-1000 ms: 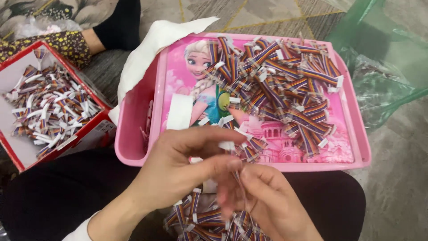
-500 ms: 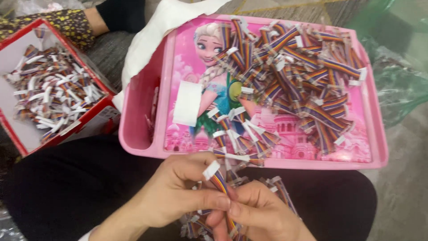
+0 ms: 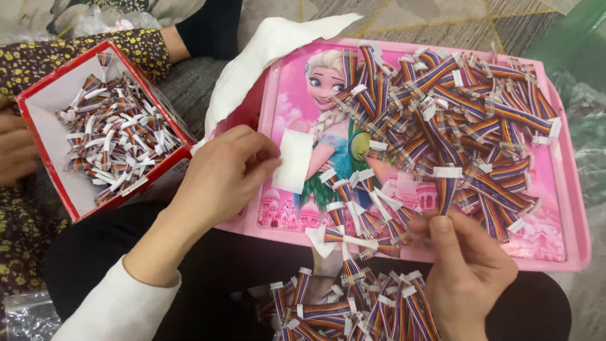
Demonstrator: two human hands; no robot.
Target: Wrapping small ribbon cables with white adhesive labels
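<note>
A pink lidded case point(image 3: 568, 252) with a cartoon princess picture lies across my lap. A heap of short rainbow ribbon cables point(image 3: 454, 113) with white end plugs covers its right half. My right hand point(image 3: 470, 268) pinches one rainbow cable point(image 3: 445, 189) upright by its lower end, at the near edge of the heap. My left hand point(image 3: 224, 173) rests on the case's left edge with its fingers curled, fingertips touching a white square patch point(image 3: 295, 161) on the lid. Whether that hand holds anything is hidden. More cables point(image 3: 353, 309) lie in my lap below the case.
A red cardboard box point(image 3: 38, 139) holding several similar cables stands at the left. Another person's hand point(image 3: 16, 148) and floral sleeve point(image 3: 82, 53) are beside it. White paper point(image 3: 265, 57) sticks out behind the case, and a green plastic bag point(image 3: 568, 57) lies at the right.
Both hands were together over my lap working a cable. They have parted: the left moved up to the case's left edge, the right moved right and lifted a cable at the heap.
</note>
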